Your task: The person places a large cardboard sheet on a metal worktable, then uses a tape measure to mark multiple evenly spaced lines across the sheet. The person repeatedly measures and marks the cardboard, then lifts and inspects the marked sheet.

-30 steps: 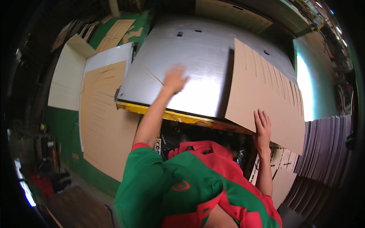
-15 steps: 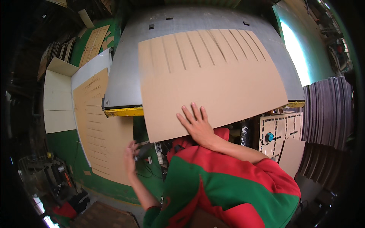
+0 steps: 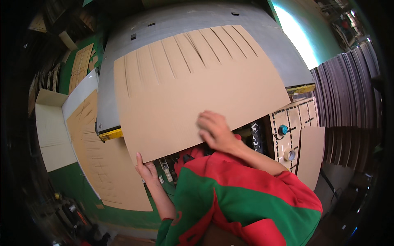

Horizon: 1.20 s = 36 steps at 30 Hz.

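A large tan cardboard sheet (image 3: 193,90) with a row of slits along its far edge lies on the grey metal table (image 3: 106,98). Its near edge juts out over the table's yellow front edge. At the near left corner my left hand (image 3: 147,169) grips the sheet, thumb on top and the fingers partly hidden underneath. Over the near middle of the sheet is my right hand (image 3: 215,132), slightly blurred, its fingers loosely bent and the thumb apart. It holds nothing; whether it touches the sheet I cannot tell.
Another slotted cardboard sheet (image 3: 111,176) leans at the left beside a pale folded board (image 3: 55,131). To the right, a panel (image 3: 301,112) with black dashed lines bears a teal knob (image 3: 282,130) and a tape roll (image 3: 289,154). A tall stack of sheets (image 3: 349,88) stands beyond.
My left hand has come up to the sheet's near left corner and taken hold. My right hand has gone from spread flat to loosely bent. The view has turned.
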{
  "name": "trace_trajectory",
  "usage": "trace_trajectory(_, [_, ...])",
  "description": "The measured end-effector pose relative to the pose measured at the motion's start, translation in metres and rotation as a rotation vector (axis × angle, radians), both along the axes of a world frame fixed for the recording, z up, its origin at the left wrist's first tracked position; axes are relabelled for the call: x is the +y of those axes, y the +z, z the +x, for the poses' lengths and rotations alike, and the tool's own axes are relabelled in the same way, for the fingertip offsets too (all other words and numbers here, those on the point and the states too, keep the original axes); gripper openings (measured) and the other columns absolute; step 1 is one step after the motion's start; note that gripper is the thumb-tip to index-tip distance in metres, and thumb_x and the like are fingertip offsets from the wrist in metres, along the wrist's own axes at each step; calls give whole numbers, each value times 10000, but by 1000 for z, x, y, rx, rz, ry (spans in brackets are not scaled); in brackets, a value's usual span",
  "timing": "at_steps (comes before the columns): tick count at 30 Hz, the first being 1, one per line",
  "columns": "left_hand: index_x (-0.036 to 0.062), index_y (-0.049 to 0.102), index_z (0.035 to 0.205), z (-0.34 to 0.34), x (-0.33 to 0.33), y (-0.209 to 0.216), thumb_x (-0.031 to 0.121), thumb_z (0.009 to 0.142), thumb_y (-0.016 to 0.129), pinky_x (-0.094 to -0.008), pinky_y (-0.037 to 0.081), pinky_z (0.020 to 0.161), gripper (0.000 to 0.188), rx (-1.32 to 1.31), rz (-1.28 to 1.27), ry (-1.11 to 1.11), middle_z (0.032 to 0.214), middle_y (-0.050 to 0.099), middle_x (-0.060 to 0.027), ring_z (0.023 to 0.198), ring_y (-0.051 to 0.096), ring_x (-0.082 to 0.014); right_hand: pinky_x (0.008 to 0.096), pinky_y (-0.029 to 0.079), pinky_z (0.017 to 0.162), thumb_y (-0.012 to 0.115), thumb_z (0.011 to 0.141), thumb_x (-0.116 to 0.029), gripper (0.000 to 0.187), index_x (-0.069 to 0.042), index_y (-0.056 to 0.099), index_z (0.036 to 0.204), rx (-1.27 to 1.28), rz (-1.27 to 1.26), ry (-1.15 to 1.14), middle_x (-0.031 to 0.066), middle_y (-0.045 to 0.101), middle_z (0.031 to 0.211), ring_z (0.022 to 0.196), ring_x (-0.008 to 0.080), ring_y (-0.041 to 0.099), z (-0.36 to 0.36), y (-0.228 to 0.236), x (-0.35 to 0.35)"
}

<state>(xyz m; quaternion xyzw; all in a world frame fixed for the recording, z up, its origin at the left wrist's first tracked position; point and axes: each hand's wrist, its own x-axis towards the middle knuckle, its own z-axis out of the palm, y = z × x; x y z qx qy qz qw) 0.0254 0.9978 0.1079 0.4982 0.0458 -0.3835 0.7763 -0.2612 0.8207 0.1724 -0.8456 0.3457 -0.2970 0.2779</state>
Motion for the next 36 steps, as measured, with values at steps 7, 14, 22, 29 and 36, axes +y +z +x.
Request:
trace_trajectory(7, [-39, 578, 1350, 10, -12, 1, 260, 1058, 604, -334, 575, 987, 419, 44, -41, -4, 1325, 669, -130, 1170, 668, -214, 469, 436, 1061, 686, 855, -60, 329, 2, 667, 1177, 95, -122, -682, 196, 655, 1263, 1201, 384, 588, -104, 3, -38])
trace_trajectory(14, [-36, 578, 1344, 33, -6, -4, 273, 1059, 605, -345, 565, 991, 421, -23, -36, -18, 1292, 674, -124, 1150, 662, -214, 432, 494, 989, 656, 886, -50, 290, 5, 663, 1171, -17, -74, -1033, 193, 671, 1190, 1120, 369, 628, -167, -3, -26])
trace_trajectory(22, [-26, 574, 1297, 53, -11, 9, 225, 1053, 618, -350, 595, 929, 353, -292, 197, -157, 1269, 658, -157, 1117, 672, -228, 352, 510, 966, 682, 977, -190, 469, 27, 539, 1367, -448, 200, -1326, 184, 631, 1258, 1124, 235, 648, -205, -48, -28])
trace_trajectory(29, [31, 672, 1060, 58, -64, 36, 333, 1002, 709, -260, 502, 583, 309, -587, 666, -328, 871, 689, -33, 706, 621, -117, 388, 518, 958, 699, 965, -224, 485, 33, 556, 1350, -185, 208, -1637, 220, 598, 1280, 1080, 284, 661, -333, -125, -7])
trace_trajectory(36, [47, 574, 803, 43, -121, 36, 396, 990, 702, -276, 358, 449, 416, -902, 905, -358, 597, 505, 8, 496, 460, -87, 610, 407, 1086, 788, 810, -530, 885, -116, 434, 1507, 482, 696, -1616, 230, 411, 1524, 1360, 472, 438, -432, -216, 31])
